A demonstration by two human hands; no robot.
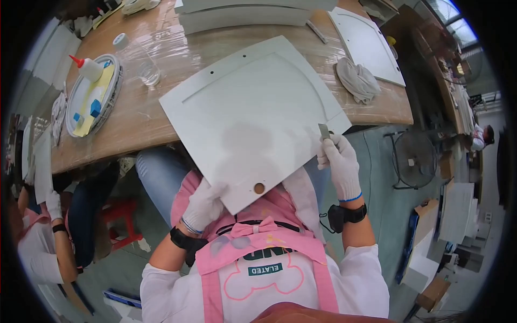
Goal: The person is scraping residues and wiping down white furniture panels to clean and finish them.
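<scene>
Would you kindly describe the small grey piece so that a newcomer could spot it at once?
Start at the large white panel in the middle of the view. Near its right corner is the person's gloved right hand. The small grey piece is the flat, narrow strip it holds, darker than the white glove and panel.

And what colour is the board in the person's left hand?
White; the board shows best in the head view.

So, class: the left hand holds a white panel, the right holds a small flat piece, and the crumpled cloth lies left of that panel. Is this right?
No: the head view shows the cloth lying right of the white panel. The rest stands.
</scene>
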